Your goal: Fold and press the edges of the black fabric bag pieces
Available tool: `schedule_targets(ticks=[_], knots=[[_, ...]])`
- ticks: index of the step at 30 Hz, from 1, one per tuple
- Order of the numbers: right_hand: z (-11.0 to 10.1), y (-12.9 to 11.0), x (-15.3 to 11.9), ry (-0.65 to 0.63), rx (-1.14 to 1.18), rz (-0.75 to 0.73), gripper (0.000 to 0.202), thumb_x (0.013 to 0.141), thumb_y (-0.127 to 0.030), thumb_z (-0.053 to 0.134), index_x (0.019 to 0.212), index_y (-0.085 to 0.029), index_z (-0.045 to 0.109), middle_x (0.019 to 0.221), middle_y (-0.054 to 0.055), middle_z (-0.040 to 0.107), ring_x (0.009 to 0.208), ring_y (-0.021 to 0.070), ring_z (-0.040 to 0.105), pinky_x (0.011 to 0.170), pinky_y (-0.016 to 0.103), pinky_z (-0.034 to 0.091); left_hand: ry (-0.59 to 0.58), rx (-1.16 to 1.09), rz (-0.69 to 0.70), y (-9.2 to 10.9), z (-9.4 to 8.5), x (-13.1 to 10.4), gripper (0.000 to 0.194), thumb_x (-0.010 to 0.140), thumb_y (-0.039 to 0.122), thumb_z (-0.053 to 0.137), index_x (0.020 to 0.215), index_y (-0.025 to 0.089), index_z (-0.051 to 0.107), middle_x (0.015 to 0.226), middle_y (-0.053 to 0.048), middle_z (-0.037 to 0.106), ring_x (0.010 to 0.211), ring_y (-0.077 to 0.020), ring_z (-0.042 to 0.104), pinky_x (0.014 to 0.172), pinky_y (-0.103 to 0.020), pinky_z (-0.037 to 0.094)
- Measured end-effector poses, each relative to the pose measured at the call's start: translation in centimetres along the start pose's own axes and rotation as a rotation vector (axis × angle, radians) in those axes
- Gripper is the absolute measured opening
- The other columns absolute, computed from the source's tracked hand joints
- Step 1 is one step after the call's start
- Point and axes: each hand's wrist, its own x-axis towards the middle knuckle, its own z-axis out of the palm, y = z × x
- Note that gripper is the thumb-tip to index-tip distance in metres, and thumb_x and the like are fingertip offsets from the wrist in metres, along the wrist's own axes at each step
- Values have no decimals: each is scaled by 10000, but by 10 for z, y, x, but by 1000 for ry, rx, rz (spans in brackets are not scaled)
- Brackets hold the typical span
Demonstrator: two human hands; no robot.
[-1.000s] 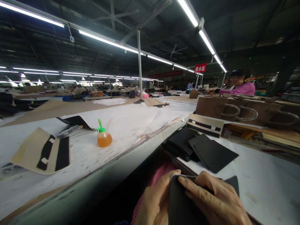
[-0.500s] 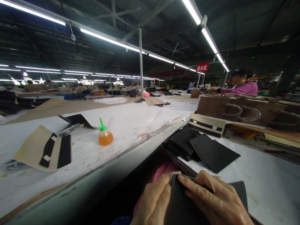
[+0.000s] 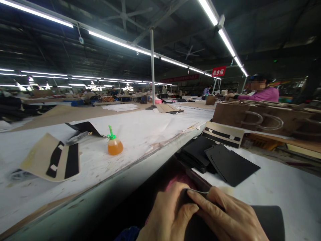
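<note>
A dark, flexible leather-like panel (image 3: pixel 269 219) with a pale edge is bent up in front of me. My left hand (image 3: pixel 167 212) grips its near corner, thumb lying over the dark face. Fingers of my right hand (image 3: pixel 229 212) press along the same top edge, close beside the left thumb. The lower part of the panel runs out of view, and the undersides of both hands are hidden. Just beyond them, a stack of black panels (image 3: pixel 198 152) and a few loose black sheets (image 3: pixel 233 165) lie on the white-covered surface to the right.
On the long white table (image 3: pixel 140 134) stands a bottle (image 3: pixel 115 146) of amber liquid with a green nozzle. Left of it lies a cream panel (image 3: pixel 54 157) with black strips. Brown bags (image 3: pixel 230 113) with clear handles line the right, near a person in a pink top (image 3: pixel 271 93).
The panel has shifted, with more of its right end showing past my right hand. My left thumb has moved up and right, nearer the right fingers. The view has turned slightly left.
</note>
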Motion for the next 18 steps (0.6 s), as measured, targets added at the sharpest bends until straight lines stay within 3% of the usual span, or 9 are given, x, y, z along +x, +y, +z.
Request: schedule_targets(ticks=[3, 7, 11, 14, 18], knots=[[1, 0, 3, -37, 20, 13, 412, 1020, -104, 499, 1419, -205, 527, 763, 2, 566, 584, 109, 545, 512, 210, 461, -12, 51, 114, -7, 3, 3, 427, 937, 656, 428, 1101, 375, 705, 847, -33, 718, 765, -216, 660, 648, -261, 491], [-1, -1, 6, -17, -17, 26, 343, 1052, -190, 472, 1390, -218, 526, 778, 7, 629, 593, 114, 612, 523, 204, 508, 81, 38, 228, -12, 3, 9, 313, 998, 467, 446, 1054, 324, 717, 776, -14, 713, 668, -163, 648, 632, -215, 509], [-7, -1, 4, 124, -112, 207, 265, 1053, -347, 495, 1282, -227, 554, 903, 35, 726, 764, 151, 720, 692, 227, 592, 108, -17, 295, -17, -9, 14, 313, 981, 461, 503, 967, 247, 732, 634, -6, 639, 544, -143, 586, 546, -213, 497], [-9, 0, 2, 176, -91, 301, 191, 1021, -330, 555, 1190, -245, 587, 864, 5, 730, 723, 139, 723, 680, 213, 598, 177, 8, 311, -17, -16, 13, 266, 963, 438, 557, 941, 242, 735, 579, 19, 585, 507, -126, 526, 506, -203, 457], [-6, 1, 3, 235, -16, 320, 130, 988, -290, 602, 1104, -244, 636, 832, -6, 727, 698, 133, 722, 652, 202, 598, 217, -20, 340, -11, -14, 8, 213, 986, 362, 543, 963, 280, 738, 658, 54, 653, 559, -89, 552, 590, -164, 456]])
